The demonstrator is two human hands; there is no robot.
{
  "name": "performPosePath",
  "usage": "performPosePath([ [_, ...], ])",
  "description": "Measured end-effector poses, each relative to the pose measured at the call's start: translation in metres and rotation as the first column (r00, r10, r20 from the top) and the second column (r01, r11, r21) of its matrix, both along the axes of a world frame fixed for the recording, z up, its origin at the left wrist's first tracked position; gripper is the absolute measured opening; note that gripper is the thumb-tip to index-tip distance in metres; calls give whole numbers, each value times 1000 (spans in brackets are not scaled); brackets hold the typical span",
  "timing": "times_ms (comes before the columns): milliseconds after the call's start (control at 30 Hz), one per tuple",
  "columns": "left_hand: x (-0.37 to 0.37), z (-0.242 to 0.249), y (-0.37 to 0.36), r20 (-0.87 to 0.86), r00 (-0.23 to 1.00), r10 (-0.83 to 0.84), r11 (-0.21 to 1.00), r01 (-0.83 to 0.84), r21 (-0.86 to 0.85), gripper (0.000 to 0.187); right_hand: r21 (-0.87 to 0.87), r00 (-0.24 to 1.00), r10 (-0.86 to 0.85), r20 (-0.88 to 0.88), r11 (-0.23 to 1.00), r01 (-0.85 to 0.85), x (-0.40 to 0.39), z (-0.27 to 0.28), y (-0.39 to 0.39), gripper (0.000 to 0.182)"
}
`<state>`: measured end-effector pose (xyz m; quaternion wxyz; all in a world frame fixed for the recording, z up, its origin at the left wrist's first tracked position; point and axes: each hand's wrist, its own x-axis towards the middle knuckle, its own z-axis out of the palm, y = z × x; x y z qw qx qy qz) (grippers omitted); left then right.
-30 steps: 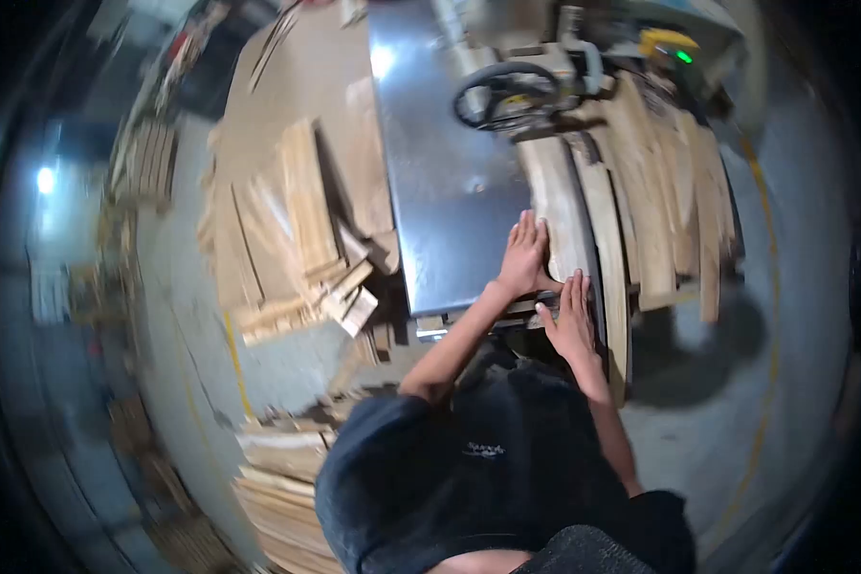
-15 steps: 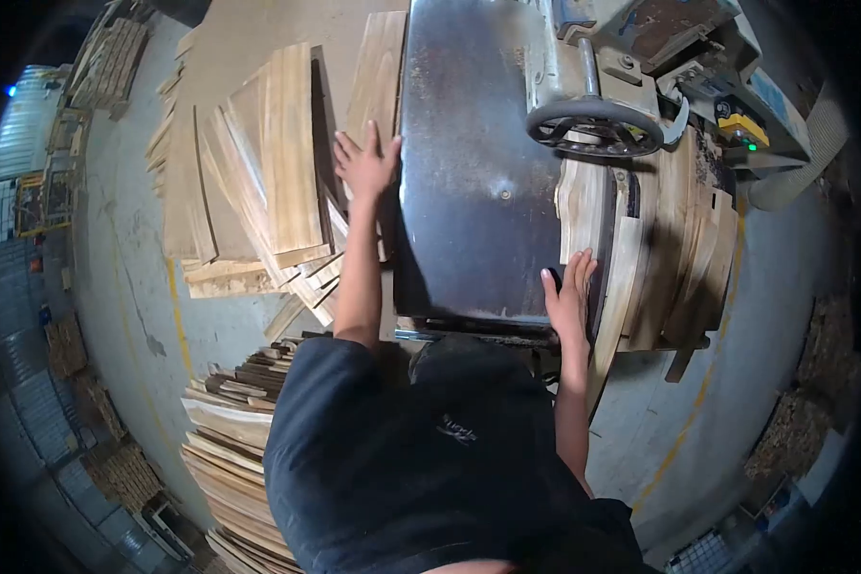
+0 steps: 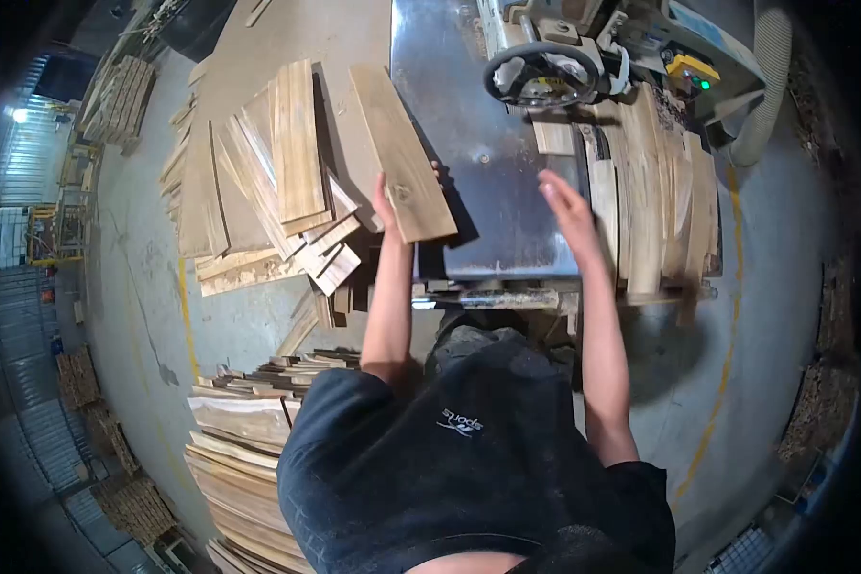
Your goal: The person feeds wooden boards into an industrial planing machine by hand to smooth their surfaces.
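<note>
My left hand [image 3: 386, 203] is closed around a wooden board [image 3: 402, 158], thumb on the near side and fingertips showing at the far edge. The board has a knot near its lower end and is raised over the left edge of the dark metal machine table [image 3: 493, 215]. Over the right part of that table, my right hand [image 3: 569, 218] hovers with fingers stretched out and nothing in them. Nearest to it are a pale strip of wood [image 3: 605, 206] and the boards [image 3: 651, 182] on the right.
Loose boards [image 3: 298, 143] lie criss-crossed on a brown sheet surface [image 3: 340, 29] to the left. A handwheel [image 3: 542, 75] and a yellow control box [image 3: 691, 69] sit at the machine's upper right. Stacked boards [image 3: 234, 478] stand at lower left.
My left hand has taken hold of the board and lifted it, tilted. My right hand has come away from the wood strip on the right. The camera view has shifted.
</note>
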<state>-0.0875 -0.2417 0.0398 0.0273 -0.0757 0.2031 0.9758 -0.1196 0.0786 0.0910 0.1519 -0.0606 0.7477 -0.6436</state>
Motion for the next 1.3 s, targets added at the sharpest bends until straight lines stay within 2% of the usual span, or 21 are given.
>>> performPosePath([
  [33, 20, -6, 24, 42, 996, 75, 995, -77, 62, 73, -26, 991, 120, 51, 993, -119, 23, 5, -3, 57],
  [100, 53, -7, 48, 47, 993, 106, 994, -105, -25, 72, 109, 957, 249, 146, 958, -266, 72, 3, -13, 59],
  [167, 87, -20, 66, 239, 965, 106, 946, -24, -322, 70, -54, 891, 381, 248, 924, -380, 120, -18, -16, 66],
  [300, 139, 2, 117, 315, 949, 3, 893, 139, -428, 47, -295, 762, 555, 333, 829, -475, 189, -18, -7, 84],
  [367, 160, -7, 132, 324, 941, -94, 924, 203, -323, 49, -91, 822, 489, 291, 870, -485, 218, -25, 11, 90],
  [400, 166, -34, 133, 373, 925, -75, 955, 174, -240, 51, 103, 864, 479, 157, 862, -496, 227, -23, 18, 87],
  [500, 176, -36, 160, 430, 878, -210, 978, 183, 103, 71, -16, 923, 319, 216, 946, -323, 251, -30, 34, 75],
  [567, 178, -6, 184, 408, 864, -295, 955, 258, 143, 79, -31, 945, 242, 220, 970, -241, 261, -35, 45, 73],
  [667, 178, 0, 200, 245, 873, -421, 899, 366, 241, 82, 101, 976, 187, -115, 979, -176, 268, -35, 60, 77],
  [800, 177, -3, 215, 227, 875, -427, 885, 353, 304, 80, 278, 979, 159, -129, 953, -119, 277, -13, 64, 80],
  [867, 174, -5, 223, 388, 890, -238, 959, 279, -52, 70, 256, 979, 143, -148, 961, -102, 282, -24, 65, 78],
  [933, 164, -9, 229, 416, 909, -32, 906, 203, -373, 53, 108, 981, 155, -116, 984, -143, 279, -29, 69, 70],
  [967, 165, -11, 232, 391, 908, 150, 716, 173, -677, 48, 113, 983, 147, -113, 985, -134, 282, -40, 68, 70],
  [1000, 162, 1, 239, 320, 915, 247, 504, 161, -849, 48, -120, 997, 71, 17, 990, -68, 284, -42, 60, 66],
  [1033, 160, 10, 244, 222, 920, 324, 255, 141, -957, 49, -335, 987, 28, 157, 942, 27, 286, -43, 55, 62],
  [1067, 156, 2, 236, 186, 928, 322, 117, 156, -981, 50, -397, 967, 58, 247, 916, 47, 288, -41, 61, 57],
  [1100, 156, 7, 232, 185, 928, 325, 121, 153, -981, 50, -394, 968, 60, 245, 918, 42, 286, -41, 64, 57],
  [1167, 156, 18, 226, 302, 941, 153, 386, 224, -895, 50, -467, 878, 27, 478, 854, 228, 278, -41, 68, 53],
  [1200, 154, 16, 220, 292, 949, 116, 227, 261, -938, 52, -432, 901, -9, 434, 875, 217, 276, -40, 69, 47],
  [1233, 157, 15, 219, 369, 929, 26, 218, 355, -909, 60, -433, 903, -1, 430, 877, 207, 275, -37, 68, 47],
  [1300, 162, 15, 216, 435, 888, -149, 505, 447, -739, 68, -298, 998, 5, 56, 955, 12, 276, -30, 67, 40],
])
